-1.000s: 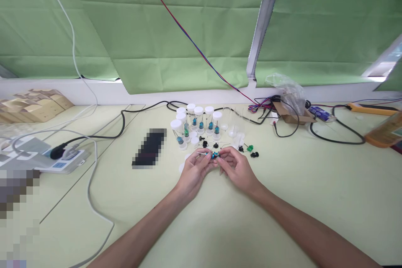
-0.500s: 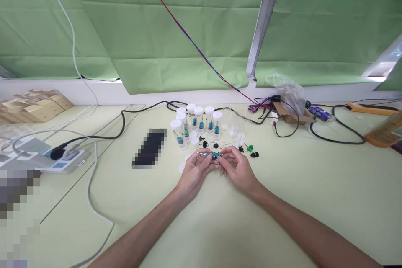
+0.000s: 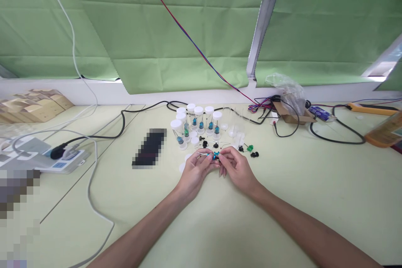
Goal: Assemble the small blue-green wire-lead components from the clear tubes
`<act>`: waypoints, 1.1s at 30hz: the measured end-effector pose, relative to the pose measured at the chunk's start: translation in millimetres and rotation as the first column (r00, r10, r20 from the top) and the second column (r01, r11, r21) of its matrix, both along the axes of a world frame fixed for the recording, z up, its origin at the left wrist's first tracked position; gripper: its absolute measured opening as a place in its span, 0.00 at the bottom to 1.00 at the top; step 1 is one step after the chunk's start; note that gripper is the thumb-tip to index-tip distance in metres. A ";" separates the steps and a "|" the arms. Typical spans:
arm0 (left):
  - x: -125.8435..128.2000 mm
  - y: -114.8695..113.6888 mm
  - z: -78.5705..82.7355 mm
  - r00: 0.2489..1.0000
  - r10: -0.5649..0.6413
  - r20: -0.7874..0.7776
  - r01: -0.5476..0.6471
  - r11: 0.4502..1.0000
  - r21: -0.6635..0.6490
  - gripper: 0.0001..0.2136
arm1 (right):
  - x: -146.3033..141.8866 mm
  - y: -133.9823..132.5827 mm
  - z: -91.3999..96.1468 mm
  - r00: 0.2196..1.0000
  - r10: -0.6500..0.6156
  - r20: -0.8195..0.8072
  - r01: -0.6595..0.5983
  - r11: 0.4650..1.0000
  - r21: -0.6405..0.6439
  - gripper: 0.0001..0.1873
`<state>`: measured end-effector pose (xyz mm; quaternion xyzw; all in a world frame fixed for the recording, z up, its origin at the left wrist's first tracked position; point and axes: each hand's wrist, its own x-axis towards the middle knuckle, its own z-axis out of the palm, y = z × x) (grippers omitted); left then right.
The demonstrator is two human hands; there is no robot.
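Observation:
My left hand (image 3: 196, 172) pinches a small bright-blue part (image 3: 215, 155) between thumb and fingers. A thin metal rod (image 3: 201, 153) runs out from it to the left. From the other side, my right hand (image 3: 239, 169) has its thumb and fingertips closed at the part's right end; the fingers cover some of it, and its exact kind is too small to tell. Just beyond my hands lie small black pieces (image 3: 215, 145) and a green piece (image 3: 250, 148). Clear tubes with white caps (image 3: 217, 115), with blue or green parts inside, stand behind them.
Uncapped clear tubes (image 3: 233, 127) stand right of the capped ones. A blurred dark slab (image 3: 150, 148) lies left, near a power strip (image 3: 67, 163) with cables. At the back right are an open cardboard box (image 3: 297, 118), tangled wires and an amber container (image 3: 385, 132).
Both hands stay in nearly the same place around the blue part. The right fingers have shifted very slightly; everything on the table is unmoved.

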<state>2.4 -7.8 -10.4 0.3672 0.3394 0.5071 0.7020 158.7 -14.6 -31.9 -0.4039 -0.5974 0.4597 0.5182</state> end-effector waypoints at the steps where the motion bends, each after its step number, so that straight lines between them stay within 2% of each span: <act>1: 0.3 -0.2 0.7 1.000 0.004 0.003 -0.004 1.000 -0.004 0.12 | 0.0 -0.1 0.2 1.000 0.000 0.001 0.000 1.000 0.001 0.10; 9: 0.6 -1.2 5.7 0.999 0.047 0.015 -0.047 0.998 -0.035 0.12 | 0.5 -0.9 3.2 0.999 -0.016 0.036 0.015 0.999 0.041 0.11; 17: -0.1 0.5 2.2 1.000 0.021 0.015 -0.021 1.000 -0.021 0.12 | 1.4 -0.3 0.6 0.998 -0.038 0.058 0.034 0.997 0.070 0.10; 33: 0.5 -1.3 3.6 1.000 0.011 -0.013 -0.011 1.000 -0.022 0.13 | -0.1 -0.1 2.4 1.000 -0.004 0.031 0.004 1.000 0.011 0.14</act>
